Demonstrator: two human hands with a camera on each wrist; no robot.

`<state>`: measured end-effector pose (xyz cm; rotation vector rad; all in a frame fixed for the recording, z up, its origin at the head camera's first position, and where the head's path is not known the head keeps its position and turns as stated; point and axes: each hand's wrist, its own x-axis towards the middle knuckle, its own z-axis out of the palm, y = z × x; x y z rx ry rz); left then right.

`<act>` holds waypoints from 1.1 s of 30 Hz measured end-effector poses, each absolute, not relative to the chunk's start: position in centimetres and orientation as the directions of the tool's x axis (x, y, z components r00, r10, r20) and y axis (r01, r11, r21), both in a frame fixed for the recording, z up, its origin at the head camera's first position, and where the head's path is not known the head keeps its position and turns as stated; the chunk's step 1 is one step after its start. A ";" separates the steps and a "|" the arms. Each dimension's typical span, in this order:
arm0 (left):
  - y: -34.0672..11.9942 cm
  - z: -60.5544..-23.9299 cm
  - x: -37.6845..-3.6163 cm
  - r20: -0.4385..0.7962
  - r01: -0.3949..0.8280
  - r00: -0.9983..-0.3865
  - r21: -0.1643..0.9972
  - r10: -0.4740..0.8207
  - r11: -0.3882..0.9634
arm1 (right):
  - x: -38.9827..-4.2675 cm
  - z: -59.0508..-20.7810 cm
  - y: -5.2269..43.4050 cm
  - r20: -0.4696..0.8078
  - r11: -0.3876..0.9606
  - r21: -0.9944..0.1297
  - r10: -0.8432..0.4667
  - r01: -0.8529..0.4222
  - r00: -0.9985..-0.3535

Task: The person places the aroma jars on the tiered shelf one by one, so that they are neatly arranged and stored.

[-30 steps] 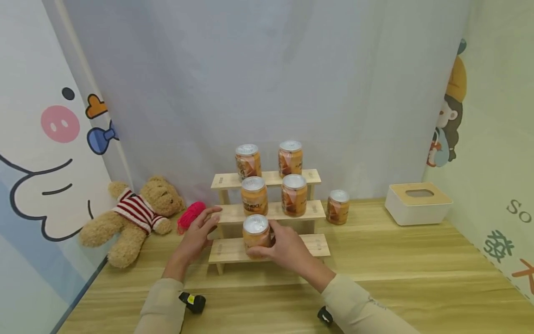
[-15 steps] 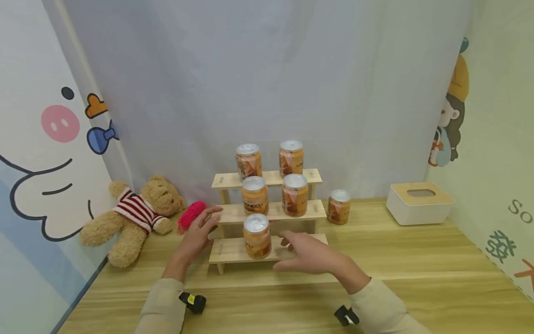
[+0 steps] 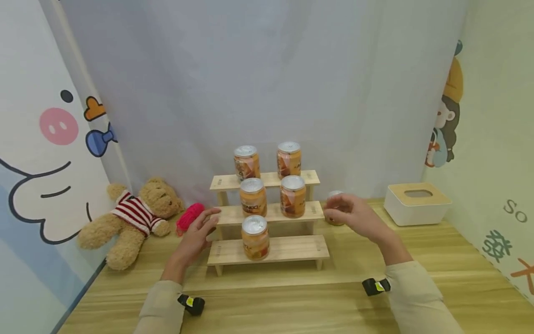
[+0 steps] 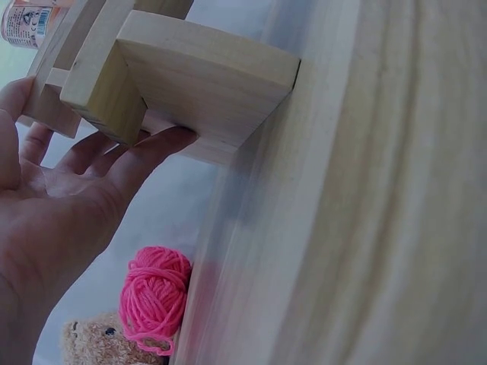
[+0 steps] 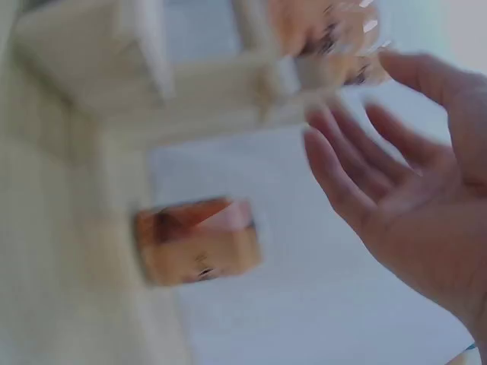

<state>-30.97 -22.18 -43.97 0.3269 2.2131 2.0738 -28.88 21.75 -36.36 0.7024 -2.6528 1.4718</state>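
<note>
A three-step wooden stand (image 3: pixel 292 249) holds orange cans with silver lids. Two stand on the top step, two on the middle one, and a single can (image 3: pixel 256 239) is on the bottom step. My left hand (image 3: pixel 195 236) touches the stand's left end; in the left wrist view its extended fingers (image 4: pixel 156 152) lie against the wood. My right hand (image 3: pixel 354 215), holding nothing, is right of the stand with loosely bent fingers. It partly hides another can (image 3: pixel 335 221) on the table in the head view; the blurred right wrist view shows that can (image 5: pixel 199 242) apart from the fingers.
A teddy bear (image 3: pixel 135 215) in a striped shirt lies at the left, with a pink yarn ball (image 3: pixel 190 217) between it and the stand. At the right back is a white tissue box (image 3: pixel 410 212) with a wooden lid. A grey curtain (image 3: pixel 267 83) hangs behind.
My right hand has let go of the can on the bottom step and moved right and back to the can beside the stand. The left hand has stayed at the stand's left end.
</note>
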 end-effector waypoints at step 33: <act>-22.2 -44.3 -31.1 0.085 0.096 -0.975 0.994 0.205 0.043 | -36.7 -44.9 24.0 0.135 0.484 -0.865 -0.027 -0.131 -0.990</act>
